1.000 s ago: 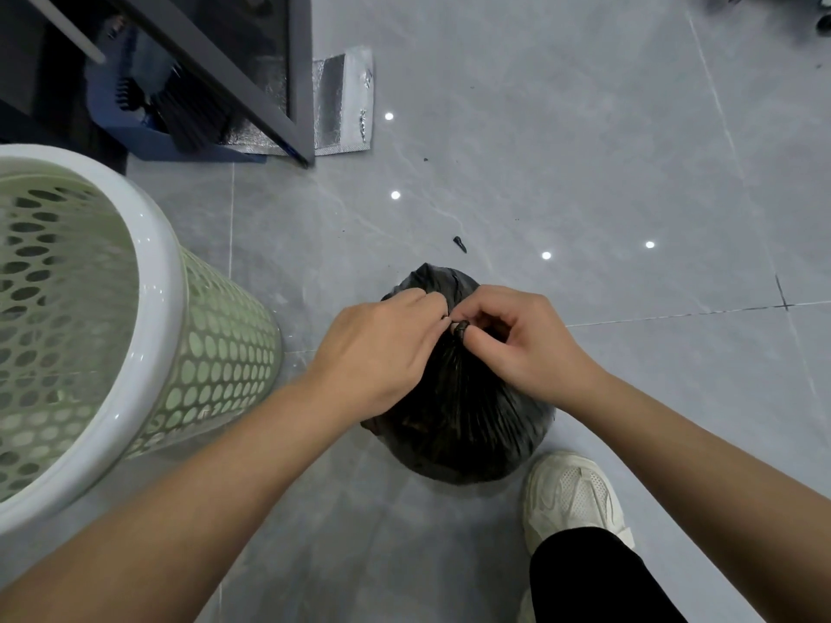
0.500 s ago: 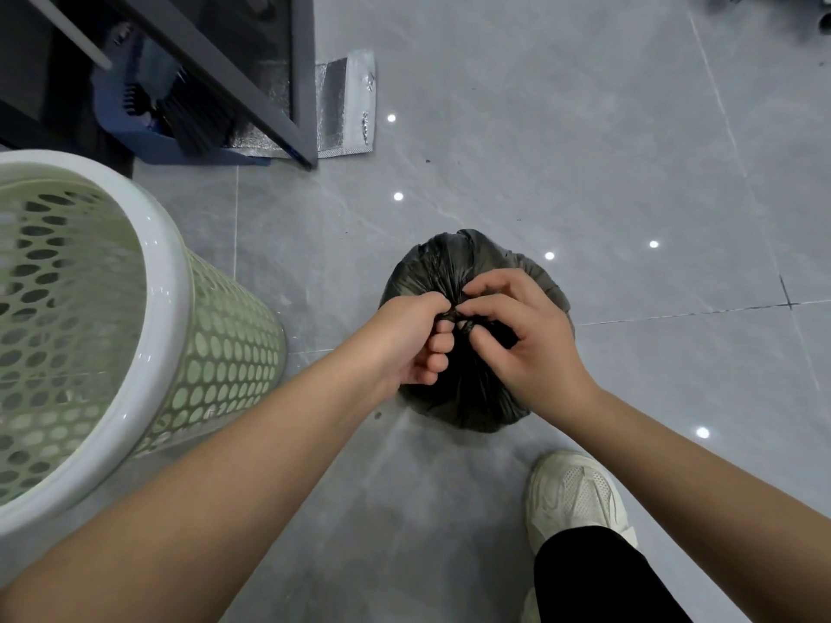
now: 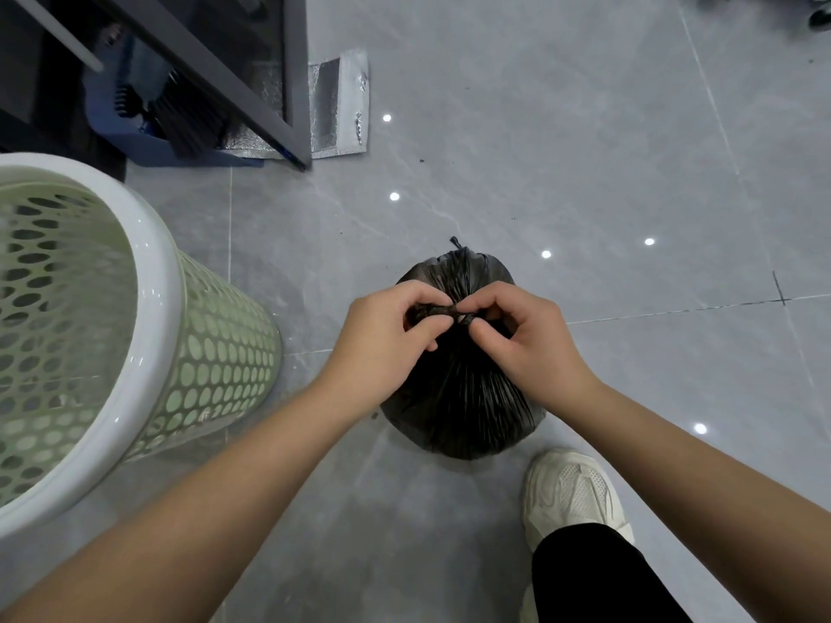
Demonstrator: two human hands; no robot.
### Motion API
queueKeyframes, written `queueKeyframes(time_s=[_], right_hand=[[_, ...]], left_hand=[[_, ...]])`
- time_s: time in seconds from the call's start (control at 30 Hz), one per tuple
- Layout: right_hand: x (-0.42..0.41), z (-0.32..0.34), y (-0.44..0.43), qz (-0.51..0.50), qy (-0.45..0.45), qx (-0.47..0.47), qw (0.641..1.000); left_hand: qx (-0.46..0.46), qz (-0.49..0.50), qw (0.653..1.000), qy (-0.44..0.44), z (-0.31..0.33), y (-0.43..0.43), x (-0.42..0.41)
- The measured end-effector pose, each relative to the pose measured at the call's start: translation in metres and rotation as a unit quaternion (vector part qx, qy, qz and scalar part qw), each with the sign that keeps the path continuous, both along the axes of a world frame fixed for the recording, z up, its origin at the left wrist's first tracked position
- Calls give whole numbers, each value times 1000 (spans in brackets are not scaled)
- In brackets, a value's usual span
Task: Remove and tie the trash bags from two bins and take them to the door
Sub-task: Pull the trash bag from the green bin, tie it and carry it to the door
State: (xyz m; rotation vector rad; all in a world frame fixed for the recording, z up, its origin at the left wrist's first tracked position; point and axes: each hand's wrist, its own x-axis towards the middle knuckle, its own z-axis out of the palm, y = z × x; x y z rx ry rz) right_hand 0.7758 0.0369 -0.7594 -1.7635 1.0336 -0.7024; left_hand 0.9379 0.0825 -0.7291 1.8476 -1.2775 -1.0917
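Bag: a black, crinkled plastic trash bag (image 3: 458, 411) is seen sitting on the grey, glossy tiled floor (image 3: 539, 128), its neck gathered upward into a twisted knot (image 3: 452, 311) between the two hands.
Left hand: the left hand (image 3: 382, 339) is curled, and a twisted strand of the bag's neck is pinched between its thumb and fingers.
Right hand: the right hand (image 3: 530, 344) is curled likewise, and the other side of the knot is pinched by its thumb and forefinger.
Bin: a pale green, perforated plastic bin with a broad white rim (image 3: 157, 281) is placed to the left of the bag, apart from it; no liner can be made out inside.
Foot: a cream-white sneaker (image 3: 571, 492) under a black trouser leg (image 3: 598, 577) is planted just beside the bag's near right side.
Background: a silver foil pouch (image 3: 337, 110) is seen lying by a dark metal frame (image 3: 294, 83), and a blue dustpan (image 3: 135, 141) with a black brush is stowed behind it.
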Motion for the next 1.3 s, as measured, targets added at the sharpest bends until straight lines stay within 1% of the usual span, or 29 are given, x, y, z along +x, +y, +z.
queueKeyframes(time_s=[0.07, 0.1, 0.13, 0.17, 0.2, 0.23, 0.27, 0.3, 0.33, 0.37, 0.4, 0.43, 0.5, 0.53, 0.6, 0.67, 0.8, 0.87, 1.1, 1.2, 1.3], right_hand=[[0, 0, -1, 9, 2, 0, 1000], [1, 0, -1, 13, 4, -4, 1000], [1, 0, -2, 15, 6, -12, 1000], [0, 0, -3, 16, 6, -23, 1000], [0, 0, -4, 18, 5, -34, 999], [0, -1, -5, 20, 4, -44, 999], [0, -1, -5, 21, 4, -50, 999], [-1, -1, -5, 17, 3, -51, 999], [-1, -1, -5, 9, 2, -48, 999], [0, -1, -5, -5, 2, -41, 999], [1, 0, -5, -23, 2, -27, 999], [2, 0, -4, -45, 1, -6, 999], [4, -1, -4, -87, -7, 45, 995], [6, -1, -4, -107, -9, 62, 992], [10, -1, -2, -138, -13, 81, 987], [14, 0, 1, -156, -20, 95, 983], [19, 1, 6, -186, -28, 95, 978], [19, 1, 6, -184, -29, 93, 978], [22, 0, 11, -194, -35, 122, 973], [24, 0, 11, -178, -25, 137, 974], [21, -3, 10, -156, -32, 178, 971]], left_hand=[[-52, -69, 989, -122, 1, 1, 4], [-58, -93, 981, -162, 1, 0, 4], [-43, -101, 978, -178, 1, -1, 3], [-7, -95, 982, -162, 0, -2, 2], [50, -72, 991, -96, 0, -4, 0], [109, -37, 993, -3, 1, -7, -1], [164, -6, 983, 81, 2, -10, -3], [201, 14, 969, 142, 4, -13, -4], [215, 31, 962, 165, 5, -14, -5], [204, 52, 964, 164, 5, -14, -7], [170, 82, 973, 136, 4, -11, -9], [121, 120, 981, 92, 3, -7, -11], [5, 185, 983, -2, -1, 8, -18], [-33, 182, 982, -36, -3, 15, -21], [-48, 130, 988, -67, -10, 21, -30], [-38, 106, 992, -64, -17, 19, -38], [-63, 110, 990, -60, -22, 12, -41], [-73, 111, 990, -55, -24, 12, -39], [-71, 139, 988, 2, -26, 14, -39], [-69, 168, 983, 15, -24, 10, -40], [-62, 170, 983, 21, -22, 7, -38]])
